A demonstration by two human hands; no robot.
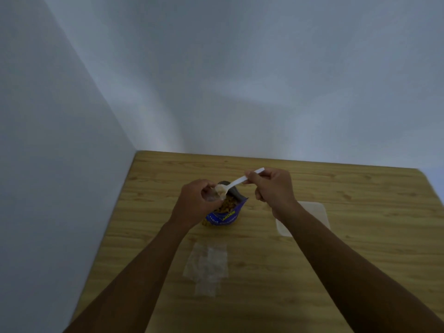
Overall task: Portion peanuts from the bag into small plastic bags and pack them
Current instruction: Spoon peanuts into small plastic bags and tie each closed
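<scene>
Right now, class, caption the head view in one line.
Right hand holds a white plastic spoon at the small clear bag gripped by the left hand over the open blue peanut bag.

The single head-worn view looks forward and down onto the worktop [360, 248] from close above its near edge. Walls [240, 68] fill its upper half.

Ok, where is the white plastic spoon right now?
Head view, centre: the spoon has its handle pinched by the right hand and its bowl at the small clear bag in the left hand, just above the open blue peanut bag.
</scene>
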